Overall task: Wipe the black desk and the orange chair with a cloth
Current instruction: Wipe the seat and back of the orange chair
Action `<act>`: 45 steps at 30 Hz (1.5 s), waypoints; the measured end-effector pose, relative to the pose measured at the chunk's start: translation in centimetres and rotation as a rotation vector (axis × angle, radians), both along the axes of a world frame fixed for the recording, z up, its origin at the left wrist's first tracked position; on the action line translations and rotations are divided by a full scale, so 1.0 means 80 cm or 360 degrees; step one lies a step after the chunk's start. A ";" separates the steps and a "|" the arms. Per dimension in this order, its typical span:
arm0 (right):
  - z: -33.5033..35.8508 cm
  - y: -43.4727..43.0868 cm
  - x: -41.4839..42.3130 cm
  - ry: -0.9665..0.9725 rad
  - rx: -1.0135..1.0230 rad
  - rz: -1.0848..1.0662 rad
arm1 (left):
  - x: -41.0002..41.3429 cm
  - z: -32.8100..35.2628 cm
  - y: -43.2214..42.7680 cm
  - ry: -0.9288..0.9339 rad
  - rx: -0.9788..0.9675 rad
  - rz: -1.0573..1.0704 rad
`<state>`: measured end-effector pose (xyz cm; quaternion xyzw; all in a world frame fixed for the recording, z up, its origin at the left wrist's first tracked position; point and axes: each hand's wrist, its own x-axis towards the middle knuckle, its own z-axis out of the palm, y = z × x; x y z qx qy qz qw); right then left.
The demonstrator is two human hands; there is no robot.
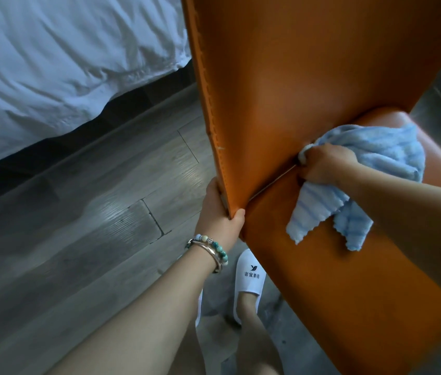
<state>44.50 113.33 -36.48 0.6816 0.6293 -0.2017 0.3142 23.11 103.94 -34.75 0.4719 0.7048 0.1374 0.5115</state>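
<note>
Left forearm comes in low and near, bracelets (211, 250) at the wrist. Left hand (219, 209) grips the near-left edge of the orange chair (295, 77) backrest, thumb on the front, fingers behind.

Right hand (325, 166) holds the blue striped cloth (376, 150) bunched in a closed fist and presses it into the seam where backrest meets seat. Black desk isn't in view.

Risks, my read:
- Cloth is wadded, so little of it touches. Likely to skip the crease and streak.
- Loose tail hangs over the near seat, could drag or snag.
- Hard push could slide the chair on the wood floor (78, 212) if the left grip slackens.
- Bracelets are close to the upholstery, possible scuff.
- Slipper (249, 277) is right under the seat edge. A toe could get caught if the chair shifts.
</note>
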 end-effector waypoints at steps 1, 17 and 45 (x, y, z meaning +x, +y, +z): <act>0.001 0.001 -0.002 0.0029 -0.0003 0.0059 | -0.001 0.000 0.000 0.0008 -0.0026 -0.0008; -0.009 -0.065 -0.094 0.0713 -0.0104 0.0064 | -0.003 -0.003 0.004 0.0125 -0.0160 0.0061; -0.012 -0.159 -0.102 0.0496 0.0226 -0.0161 | -0.002 -0.003 0.003 0.0065 -0.0220 0.0087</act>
